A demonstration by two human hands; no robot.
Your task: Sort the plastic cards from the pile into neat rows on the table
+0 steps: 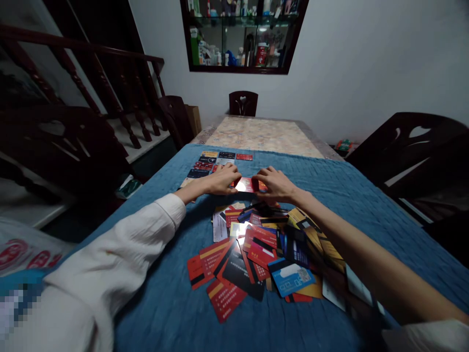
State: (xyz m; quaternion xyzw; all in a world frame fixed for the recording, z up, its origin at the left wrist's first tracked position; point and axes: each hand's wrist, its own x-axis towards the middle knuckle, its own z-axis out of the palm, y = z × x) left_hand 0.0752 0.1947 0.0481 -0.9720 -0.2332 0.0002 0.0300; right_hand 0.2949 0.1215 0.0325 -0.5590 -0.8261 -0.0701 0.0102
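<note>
A shiny red card (pixel 246 185) with a bright glare spot is held between my two hands above the blue cloth. The fingers of my left hand (pixel 224 179) are closed on its left end. At the other end, my right hand (pixel 274 185) pinches it, thumb below and fingers bent over. Nearer to me is a loose pile of overlapping cards, among them a red card (pixel 261 247), a black card (pixel 244 271), a light blue card (pixel 292 277) and a gold card (pixel 311 237). Beyond my left hand, several cards lie in rows, including a dark card (pixel 198 173) and a red card (pixel 244 157).
The blue cloth (pixel 154 298) covers the near part of the table, and a patterned tabletop (pixel 262 131) shows at the far end. Dark wooden chairs stand around it, one chair (pixel 243 103) at the back. A wooden railing (pixel 106 83) runs along the left, and a glass-shelved cabinet (pixel 238 44) is in the wall.
</note>
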